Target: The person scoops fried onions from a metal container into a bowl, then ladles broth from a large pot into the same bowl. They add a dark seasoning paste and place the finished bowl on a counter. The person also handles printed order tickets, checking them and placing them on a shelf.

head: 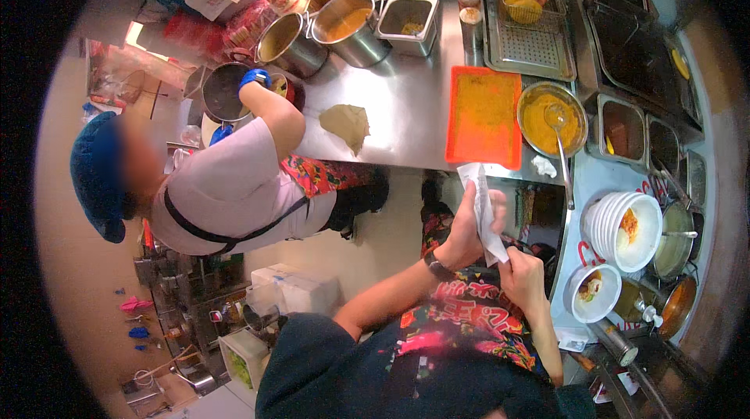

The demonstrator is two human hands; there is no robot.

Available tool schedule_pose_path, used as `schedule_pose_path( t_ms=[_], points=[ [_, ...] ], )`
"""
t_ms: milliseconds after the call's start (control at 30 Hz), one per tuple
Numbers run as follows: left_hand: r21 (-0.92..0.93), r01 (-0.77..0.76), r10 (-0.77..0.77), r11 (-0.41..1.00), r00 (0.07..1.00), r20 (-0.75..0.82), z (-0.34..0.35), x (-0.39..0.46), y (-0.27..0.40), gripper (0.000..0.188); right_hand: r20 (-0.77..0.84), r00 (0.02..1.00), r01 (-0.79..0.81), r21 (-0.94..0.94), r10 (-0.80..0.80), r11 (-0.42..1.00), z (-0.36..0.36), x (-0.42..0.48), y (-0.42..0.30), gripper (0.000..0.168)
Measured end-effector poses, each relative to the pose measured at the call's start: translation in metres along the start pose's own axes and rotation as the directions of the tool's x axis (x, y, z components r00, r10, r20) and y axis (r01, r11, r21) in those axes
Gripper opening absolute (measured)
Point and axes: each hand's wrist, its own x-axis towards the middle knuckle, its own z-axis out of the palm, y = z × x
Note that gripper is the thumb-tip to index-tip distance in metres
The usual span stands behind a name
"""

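A narrow white paper sleeve or folded paper point(485, 214) lies across the palm of my left hand point(466, 234), whose fingers curl around it. My right hand point(523, 275) pinches the paper's lower end. Just beyond the paper, an orange tray point(484, 117) coated with yellow crumbs rests on the steel counter point(404, 96). Beside the tray stands a steel bowl point(551, 96) of yellow crumbs with a metal spoon point(559, 132) in it. A crumpled white tissue point(544, 166) lies near the counter's front edge.
A co-worker point(228, 184) in blue gloves reaches into pots at the left. Tall steel pots point(351, 38) stand behind. To the right are a fryer point(638, 55), stacked white bowls point(609, 225) and a single bowl with food point(593, 293). A wire basket point(530, 5) holds breaded pieces.
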Motion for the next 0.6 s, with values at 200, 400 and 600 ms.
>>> schedule_pose_path(
  t_ms=[200, 400, 600],
  points=[
    [0.595, 0.206, -0.294, 0.777, 0.954, 0.052, -0.044, 0.012, 0.002, 0.066, -0.243, 0.902, -0.257, 0.361, 0.357, 0.896, -0.065, 0.016, 0.021, 0.029],
    [0.964, 0.216, 0.062, -0.153, 0.976, -0.209, -0.132, -0.024, -0.022, 0.042, -0.736, 0.592, 0.166, 0.511, 0.329, 0.844, -0.184, 0.048, 0.039, 0.036],
    [0.854, 0.186, -0.109, -0.485, 0.956, -0.270, -0.243, -0.050, 0.001, 0.054, -0.976, -0.179, 0.371, -0.181, -0.121, 0.911, -0.237, -0.062, -0.020, 0.054]
  ],
)
